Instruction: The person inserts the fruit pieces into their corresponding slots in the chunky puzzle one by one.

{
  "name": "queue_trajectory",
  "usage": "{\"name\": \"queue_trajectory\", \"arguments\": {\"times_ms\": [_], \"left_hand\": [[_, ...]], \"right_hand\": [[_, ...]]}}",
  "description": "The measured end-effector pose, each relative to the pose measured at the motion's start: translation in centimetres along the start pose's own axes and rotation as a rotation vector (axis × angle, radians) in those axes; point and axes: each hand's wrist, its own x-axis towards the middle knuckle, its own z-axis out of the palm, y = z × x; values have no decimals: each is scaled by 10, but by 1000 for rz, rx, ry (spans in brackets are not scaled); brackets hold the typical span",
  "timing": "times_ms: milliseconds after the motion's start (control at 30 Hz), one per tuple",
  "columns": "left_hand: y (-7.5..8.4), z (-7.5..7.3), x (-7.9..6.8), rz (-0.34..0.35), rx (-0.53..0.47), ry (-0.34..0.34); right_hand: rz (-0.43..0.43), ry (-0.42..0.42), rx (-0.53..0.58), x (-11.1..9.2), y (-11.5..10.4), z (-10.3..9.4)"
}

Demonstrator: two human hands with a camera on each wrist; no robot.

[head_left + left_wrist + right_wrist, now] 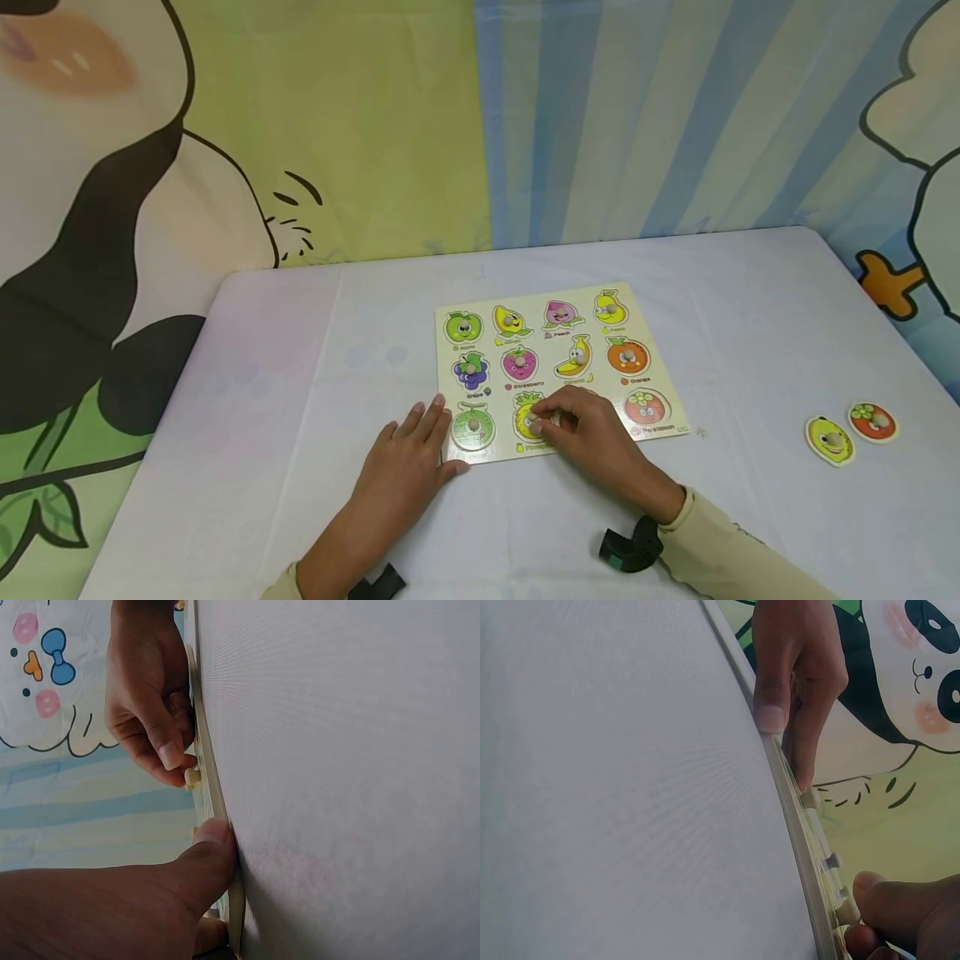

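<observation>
A wooden fruit puzzle board [492, 454] lies on the table, with several knobbed fruit pieces in its recesses. My right hand [592, 433] pinches the knob of the pineapple piece [522, 405] in the front row, and covers the board just right of it. Beside that, the melon piece [472, 427] sits at the front left corner. My left hand [401, 471] rests at the board's left edge with fingers straight, its thumb [214, 836] against the front edge. A tomato-like picture [647, 407] shows in the front right recess, without a knob.
Two loose pieces, a yellow lemon-like one [829, 442] and a red tomato-like one [872, 422], lie on the white tablecloth [750, 350] to the right. A printed cartoon curtain [337, 133] hangs behind the table. Dark straps with devices [632, 546] show at both wrists.
</observation>
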Motion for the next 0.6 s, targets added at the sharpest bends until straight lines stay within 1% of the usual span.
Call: {"name": "queue_trajectory", "arguments": {"times_ms": [400,600], "left_hand": [[-1,2,0,7,-3,-7],[-1,2,0,0,-3,-17]], "right_hand": [[-51,1,-29,0,1,-1],[-31,-11,-17,0,0,-2]]}}
